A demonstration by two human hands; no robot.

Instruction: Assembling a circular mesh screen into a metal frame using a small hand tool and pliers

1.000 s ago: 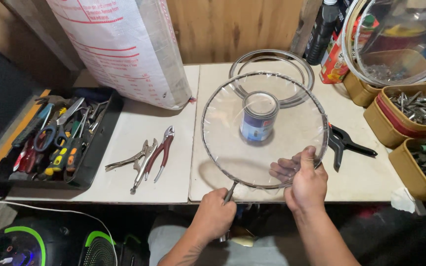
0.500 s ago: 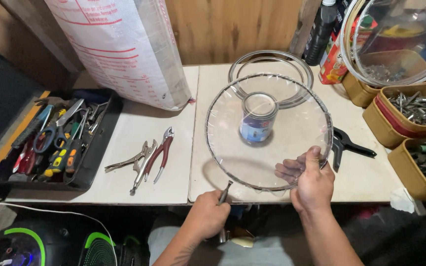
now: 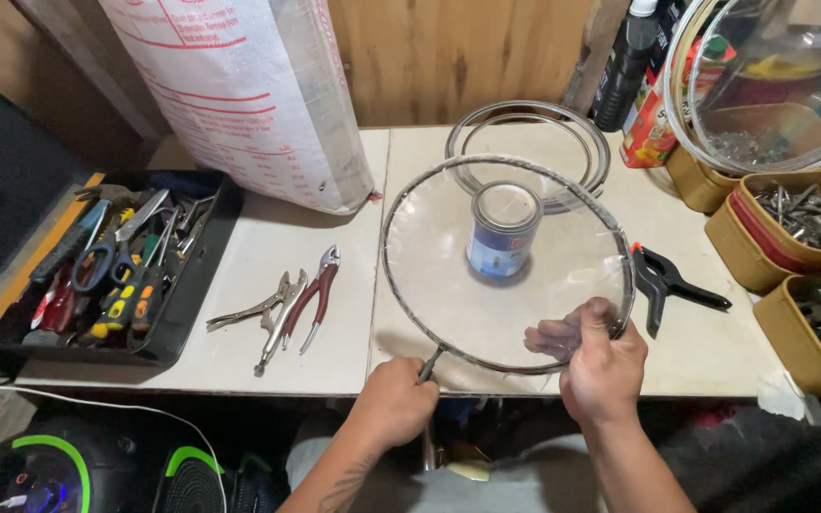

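Above the pale wooden table (image 3: pixel 268 285), a round wire hoop covered in clear film (image 3: pixel 507 263) hovers over a blue tin can (image 3: pixel 503 231). The left hand (image 3: pixel 393 401) clamps its handle; the right hand (image 3: pixel 602 366) pinches its near rim, fingers (image 3: pixel 553 337) beneath the film.

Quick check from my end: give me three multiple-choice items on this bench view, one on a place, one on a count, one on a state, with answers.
1. Where does the tin stand?
A. in the tool tray
B. on the table behind the film hoop
C. on the floor

2. How many pliers lie loose on the table left of the hoop?
A. two
B. five
C. none

3. How is the hoop held?
A. lying flat, untouched
B. by one hand only
C. left hand on its handle, right hand on its rim

Answers: 1 B, the tin shows through the clear film. 2 A, a grey pair and a red-handled pair. 3 C, left hand grips the handle, right hand pinches the rim.
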